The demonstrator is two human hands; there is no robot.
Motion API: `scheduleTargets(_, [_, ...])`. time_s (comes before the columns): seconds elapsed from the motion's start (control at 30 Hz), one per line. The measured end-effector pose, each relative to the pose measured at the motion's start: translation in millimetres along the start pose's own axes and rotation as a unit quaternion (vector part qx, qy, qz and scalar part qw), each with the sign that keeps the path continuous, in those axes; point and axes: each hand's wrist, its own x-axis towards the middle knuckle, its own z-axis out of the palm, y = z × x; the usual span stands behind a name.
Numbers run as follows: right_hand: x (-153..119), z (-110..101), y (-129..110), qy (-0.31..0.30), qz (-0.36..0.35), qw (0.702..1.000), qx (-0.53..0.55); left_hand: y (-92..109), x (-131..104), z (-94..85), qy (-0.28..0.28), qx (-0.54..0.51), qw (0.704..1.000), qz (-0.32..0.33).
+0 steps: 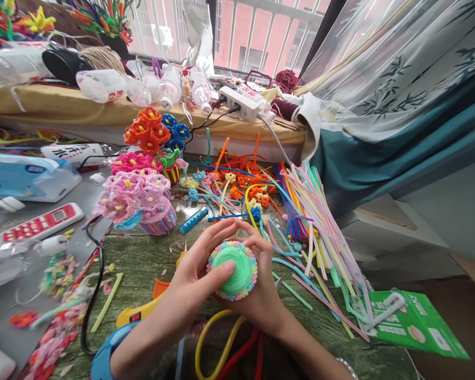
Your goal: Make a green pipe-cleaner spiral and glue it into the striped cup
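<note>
Between my two hands is a small round pipe-cleaner pot [233, 285], its green coiled face turned up toward me and a pastel, many-coloured edge around it. My left hand [206, 266] wraps its left and far side, with the thumb pressed on the green coil. From the right and below, my right hand [262, 295] cups the pot, its fingers curled around the far side. A yellow glue gun [136, 315] with an orange trigger lies partly hidden under my left forearm. Beyond my hands, a blue lighter [193, 219] lies on the table.
Pink pipe-cleaner flowers in a pot [136, 198] stand at the left, with orange flowers [147, 129] behind. Bundled pipe cleaners [320, 221] spread along the right beside a green packet [419, 322]. A black cable [98, 279] runs down the left. A power strip [239, 103] rests on the ledge.
</note>
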Motion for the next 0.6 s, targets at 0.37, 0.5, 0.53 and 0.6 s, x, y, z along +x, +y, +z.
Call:
scheduleTargets(0.37, [3.4, 0.8, -5.8, 0.028, -0.12, 0.987, -0.101, -4.2, 1.5, 6.2, 0.009, 0.002, 1.0, 0.009])
scheduleTargets(0.5, [3.8, 1.3, -5.7, 0.034, -0.13, 0.984, -0.118, -5.2, 0.9, 6.1, 0.009, -0.001, 1.0, 0.009])
scheduleTargets(0.53, [3.3, 1.4, -5.4, 0.034, -0.13, 0.984, -0.12, -5.4, 0.7, 6.0, 0.01, -0.005, 1.0, 0.008])
scheduleTargets(0.6, [2.2, 1.6, -4.5, 0.033, -0.127, 0.984, -0.122, -5.6, 0.5, 6.0, 0.01, -0.01, 1.0, 0.012])
